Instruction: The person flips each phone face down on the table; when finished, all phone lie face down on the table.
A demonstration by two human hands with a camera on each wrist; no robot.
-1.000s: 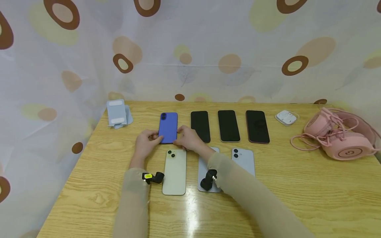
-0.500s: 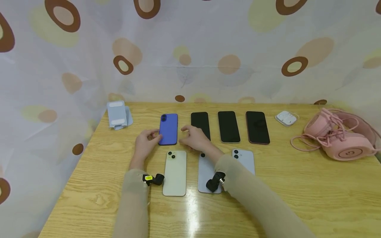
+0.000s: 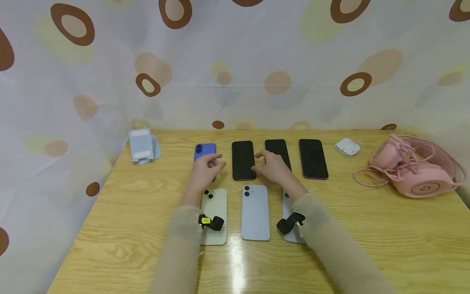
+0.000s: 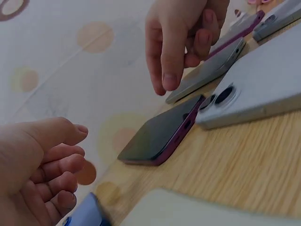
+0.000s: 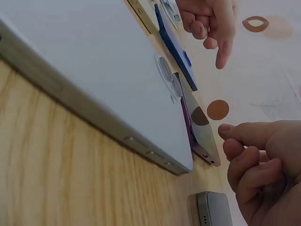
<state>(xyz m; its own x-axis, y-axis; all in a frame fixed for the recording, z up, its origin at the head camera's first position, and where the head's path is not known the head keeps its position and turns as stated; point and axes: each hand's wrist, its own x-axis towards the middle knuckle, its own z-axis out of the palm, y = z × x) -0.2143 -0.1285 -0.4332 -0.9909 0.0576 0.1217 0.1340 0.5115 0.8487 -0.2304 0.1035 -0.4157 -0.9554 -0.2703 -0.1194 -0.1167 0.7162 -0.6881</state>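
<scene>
In the head view, my left hand (image 3: 205, 172) hovers over the lower part of a blue smartphone (image 3: 208, 149), hiding much of it. Its fingers are loosely bent around nothing. A dark-screened smartphone (image 3: 243, 160) lies face up between my two hands, and a purplish-red edge of this smartphone (image 4: 171, 146) shows in the left wrist view. My right hand (image 3: 274, 168) is just right of it, partly covering another dark-screened smartphone (image 3: 278, 148). The right wrist view has the fingertips (image 5: 226, 128) apart from the phones, with nothing held.
Nearer lie a pale yellow smartphone (image 3: 214, 204) and two light blue ones, one smartphone (image 3: 255, 212) in plain sight, one under my right sleeve. Farther right are a third dark smartphone (image 3: 313, 159), white earphones (image 3: 347, 147) and pink headphones (image 3: 418, 171). A phone stand (image 3: 141, 145) is back left.
My right hand has left the blue smartphone's edge and moved right past the first dark one. The left hand has also let go and shifted right. The view has tilted slightly.
</scene>
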